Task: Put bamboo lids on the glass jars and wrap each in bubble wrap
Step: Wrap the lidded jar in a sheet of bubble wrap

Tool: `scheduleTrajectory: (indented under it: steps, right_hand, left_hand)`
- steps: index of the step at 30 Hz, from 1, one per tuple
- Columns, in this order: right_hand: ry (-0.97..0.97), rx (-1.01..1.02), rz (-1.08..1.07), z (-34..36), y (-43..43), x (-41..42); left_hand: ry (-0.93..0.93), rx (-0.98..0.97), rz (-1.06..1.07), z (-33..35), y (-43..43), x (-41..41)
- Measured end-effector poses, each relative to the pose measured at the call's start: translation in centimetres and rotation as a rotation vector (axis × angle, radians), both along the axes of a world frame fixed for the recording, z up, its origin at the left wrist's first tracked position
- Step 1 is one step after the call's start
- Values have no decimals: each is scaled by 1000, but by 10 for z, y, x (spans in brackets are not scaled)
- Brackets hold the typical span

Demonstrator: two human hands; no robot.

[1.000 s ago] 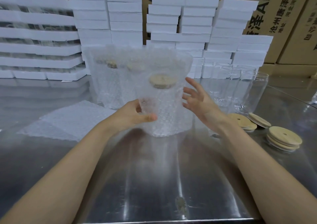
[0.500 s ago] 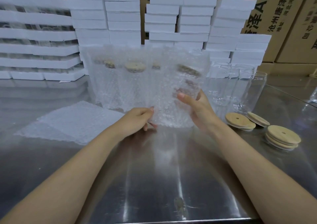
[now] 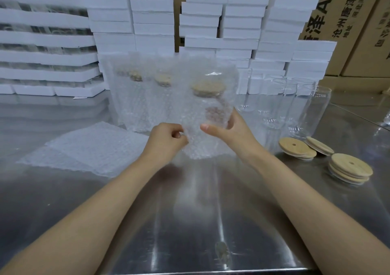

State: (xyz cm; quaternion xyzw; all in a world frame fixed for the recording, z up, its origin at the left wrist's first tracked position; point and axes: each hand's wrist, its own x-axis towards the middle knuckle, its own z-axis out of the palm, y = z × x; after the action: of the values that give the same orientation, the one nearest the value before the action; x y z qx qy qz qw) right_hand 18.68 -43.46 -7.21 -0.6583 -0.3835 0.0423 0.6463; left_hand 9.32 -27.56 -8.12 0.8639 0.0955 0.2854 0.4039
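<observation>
Since before, the wrap (image 3: 198,148) has closed round the jar (image 3: 213,106) at 12 o'clock, its lid (image 3: 207,88) dim through the bubbles. The left hand (image 3: 166,139) pinches the wrap's edge; the right hand (image 3: 232,133) grips the jar.

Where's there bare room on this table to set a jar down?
Bare: the table from the left hand and right hand, holding a jar, to its near edge, and left of the bubble wrap sheets. Crowded: wrapped jars behind, empty jars and bamboo lids right.

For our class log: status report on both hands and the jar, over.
Left hand pinching bubble wrap edge. Right hand gripping lidded jar through the wrap. Wrapped jars close behind, not blocking.
</observation>
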Motion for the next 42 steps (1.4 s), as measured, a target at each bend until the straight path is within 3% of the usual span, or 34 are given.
scheduleTrajectory:
  steps: [7, 9, 11, 14, 16, 17, 19, 22, 26, 29, 35, 39, 42]
  right_hand:
    - [41, -101, 11, -4, -1, 3]
    - [197, -15, 0, 0, -2, 7]
    - [420, 165, 18, 1, -2, 11]
    - [597, 374, 48, -2, 4, 9]
    - [642, 358, 73, -13, 11, 4]
    - [640, 311, 75, -18, 15, 3]
    - [615, 263, 87, -21, 16, 2]
    - [562, 273, 86, -9, 4, 13]
    - [229, -21, 184, 1, -20, 22]
    - [14, -209, 265, -4, -24, 18]
    - [-40, -123, 70, -8, -16, 14]
    - [3, 51, -155, -7, -24, 24]
    - [23, 220, -455, -8, -32, 34]
  left_hand:
    - [224, 202, 48, -7, 15, 0]
    - [172, 155, 119, -5, 21, 0]
    - [21, -54, 158, 2, 20, 2]
    - [-82, -604, 60, 14, -1, 8]
    - [-61, -858, -88, 14, -13, 10]
    - [-41, -863, -161, 11, -17, 9]
    - [-23, -770, -257, 4, -20, 8]
    - [3, -563, -241, 4, -11, 3]
    - [-46, -200, -269, 6, 4, -4]
    - [-109, -176, -180, 4, 5, -2]
    - [-223, -278, -186, 10, -10, -1]
    - [-211, -161, -136, 3, -9, -2]
    - [-131, -47, -109, -11, -6, 1]
